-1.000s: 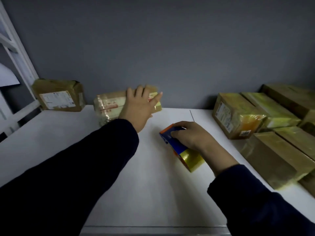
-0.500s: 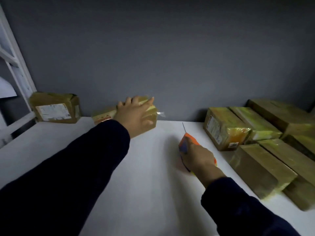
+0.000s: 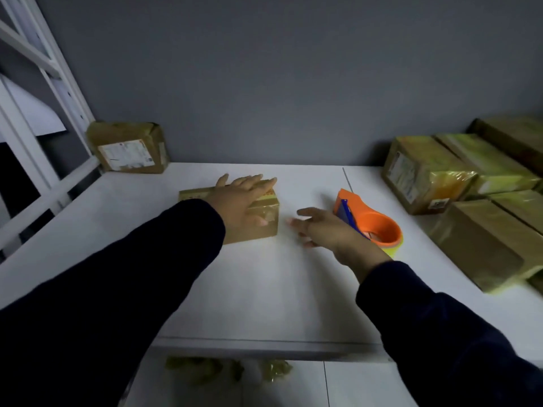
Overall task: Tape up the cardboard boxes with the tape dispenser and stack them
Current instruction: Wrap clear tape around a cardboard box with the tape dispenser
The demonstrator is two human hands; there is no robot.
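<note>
Left grip (image 3: 241,201) lies flat, fingers straight, pressing on top of the box (image 3: 258,227) at mid worktop (image 3: 264,289); nothing is clasped. Right grip (image 3: 326,230) is released too, fingers spread, holding nothing, low btw the box and the dispenser (image 3: 379,227), just beside the latter and apart from the box

Progress: the box shows glossy tape across its top & near face, so I judge its sealing done or nearly so. The dispenser lies on the worktop, not grasped, which fits that. Right boxes (image 3: 426,174) look wrapped in yellowish tape as well, packed close along the right side; whether any sits on another I cannot tell. Back box (image 3: 129,148), far left against the wall (image 3: 264,83), label facing out, looks taped also. Left to do, prob: carry the box to a pile & stack it; no plain stack shows yet

Room: wide bare worktop in front of both grips, down to the front edge, w/ scraps (image 3: 205,371) on the floor below it. The box sits well clear of every edge. Rack (image 3: 58,83) borders the left side; the wall closes the back. Right boxes crowd their side up to the edge, so a move that way likely needs a lift over the dispenser
</note>
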